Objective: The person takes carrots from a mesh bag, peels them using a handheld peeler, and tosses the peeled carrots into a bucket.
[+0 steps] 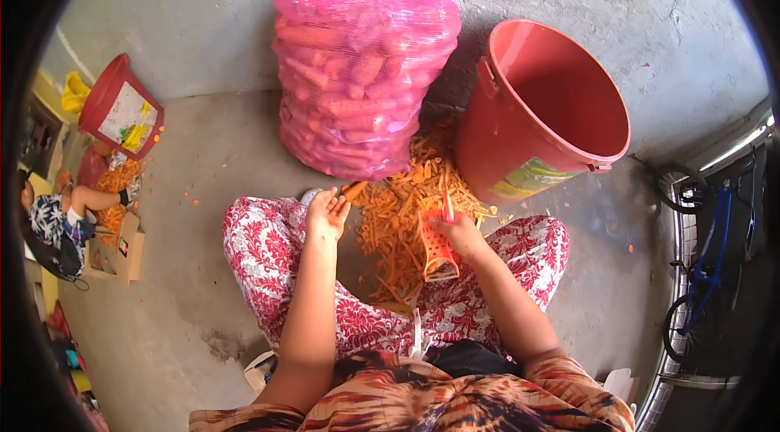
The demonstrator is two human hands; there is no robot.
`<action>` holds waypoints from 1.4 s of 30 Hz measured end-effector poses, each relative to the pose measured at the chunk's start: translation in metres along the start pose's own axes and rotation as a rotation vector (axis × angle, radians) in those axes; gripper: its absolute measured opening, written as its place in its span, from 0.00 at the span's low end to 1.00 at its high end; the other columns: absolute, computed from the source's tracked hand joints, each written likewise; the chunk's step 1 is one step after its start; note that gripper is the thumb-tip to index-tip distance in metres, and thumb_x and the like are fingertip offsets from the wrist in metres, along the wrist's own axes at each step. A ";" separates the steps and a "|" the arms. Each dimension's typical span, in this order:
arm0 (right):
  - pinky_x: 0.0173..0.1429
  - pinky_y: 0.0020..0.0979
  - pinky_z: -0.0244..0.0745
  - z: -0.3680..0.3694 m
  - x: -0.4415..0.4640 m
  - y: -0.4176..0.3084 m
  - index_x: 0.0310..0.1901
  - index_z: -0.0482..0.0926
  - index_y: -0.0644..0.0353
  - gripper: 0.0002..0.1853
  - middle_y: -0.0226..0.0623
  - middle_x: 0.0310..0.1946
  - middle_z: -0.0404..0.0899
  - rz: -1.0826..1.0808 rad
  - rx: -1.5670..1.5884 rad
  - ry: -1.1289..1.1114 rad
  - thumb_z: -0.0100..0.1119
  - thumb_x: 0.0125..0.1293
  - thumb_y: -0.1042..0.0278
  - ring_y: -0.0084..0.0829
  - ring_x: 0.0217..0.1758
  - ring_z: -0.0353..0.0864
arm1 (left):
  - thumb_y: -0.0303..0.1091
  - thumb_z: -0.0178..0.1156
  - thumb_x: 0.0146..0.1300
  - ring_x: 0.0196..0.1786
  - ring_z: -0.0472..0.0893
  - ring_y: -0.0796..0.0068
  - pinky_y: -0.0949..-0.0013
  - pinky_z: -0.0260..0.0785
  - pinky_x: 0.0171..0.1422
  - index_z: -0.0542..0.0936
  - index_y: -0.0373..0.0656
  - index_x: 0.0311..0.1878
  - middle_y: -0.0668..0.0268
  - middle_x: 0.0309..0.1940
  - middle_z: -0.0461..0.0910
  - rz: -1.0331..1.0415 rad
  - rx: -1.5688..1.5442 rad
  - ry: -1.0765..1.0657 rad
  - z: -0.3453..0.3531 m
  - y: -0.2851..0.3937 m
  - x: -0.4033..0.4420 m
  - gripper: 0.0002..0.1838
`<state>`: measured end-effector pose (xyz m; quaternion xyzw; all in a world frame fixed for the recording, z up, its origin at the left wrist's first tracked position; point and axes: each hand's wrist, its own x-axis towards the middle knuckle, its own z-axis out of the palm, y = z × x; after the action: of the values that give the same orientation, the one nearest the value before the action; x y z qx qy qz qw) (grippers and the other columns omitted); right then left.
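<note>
My left hand (327,214) is palm up above my left knee, its fingers loosely curled around the end of a carrot (354,191) that points right. In my right hand (460,235) is an orange grater (435,242) with holes in its face, held over my lap with its metal end toward me. Beneath and beyond the hands, a heap of orange carrot shreds (386,217) spreads over the floor between my crossed legs. A pink mesh sack (357,74) full of carrots stands upright behind the heap.
To the right of the sack, a large red bucket (508,131) leans slightly by the wall. At far left, another person (61,217) sits near more shreds, a cardboard box (130,249) and a second red bucket (122,111). A blue bicycle (715,245) is at far right.
</note>
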<state>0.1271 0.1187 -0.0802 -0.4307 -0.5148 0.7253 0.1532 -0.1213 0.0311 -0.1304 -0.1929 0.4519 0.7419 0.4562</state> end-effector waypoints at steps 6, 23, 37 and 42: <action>0.30 0.29 0.66 0.023 -0.001 0.000 0.32 0.72 0.66 0.11 0.33 0.18 0.72 -0.014 -0.414 -0.114 0.53 0.56 0.65 0.23 0.23 0.70 | 0.33 0.50 0.53 0.34 0.70 0.68 0.59 0.70 0.45 0.65 0.41 0.31 0.67 0.28 0.65 -0.168 -0.129 0.258 -0.002 -0.030 0.090 0.07; 0.29 0.22 0.65 0.048 0.049 0.009 0.37 0.73 0.64 0.10 0.27 0.20 0.71 0.545 -0.254 -0.114 0.53 0.58 0.66 0.16 0.24 0.68 | 0.53 0.48 0.58 0.16 0.57 0.74 0.68 0.64 0.33 0.66 0.36 0.39 0.66 0.22 0.57 -0.489 -0.139 0.644 -0.082 -0.129 0.323 0.24; 0.31 0.23 0.67 0.051 0.077 0.014 0.37 0.73 0.65 0.10 0.28 0.21 0.73 0.603 -0.320 -0.197 0.53 0.58 0.66 0.17 0.25 0.70 | 0.48 0.62 0.47 0.33 0.73 0.63 0.64 0.66 0.36 0.68 0.38 0.41 0.57 0.34 0.72 -0.171 0.532 0.822 -0.073 -0.144 0.338 0.26; 0.31 0.26 0.68 0.043 0.063 0.015 0.35 0.72 0.66 0.10 0.31 0.21 0.73 0.466 -0.343 -0.147 0.52 0.58 0.66 0.18 0.24 0.70 | 0.37 0.66 0.42 0.39 0.75 0.63 0.63 0.67 0.40 0.68 0.38 0.43 0.57 0.35 0.74 0.340 0.572 0.814 -0.082 -0.158 0.282 0.25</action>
<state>0.0599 0.1275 -0.1189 -0.5032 -0.5266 0.6727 -0.1304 -0.1403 0.1314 -0.4475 -0.2572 0.8021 0.5173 0.1511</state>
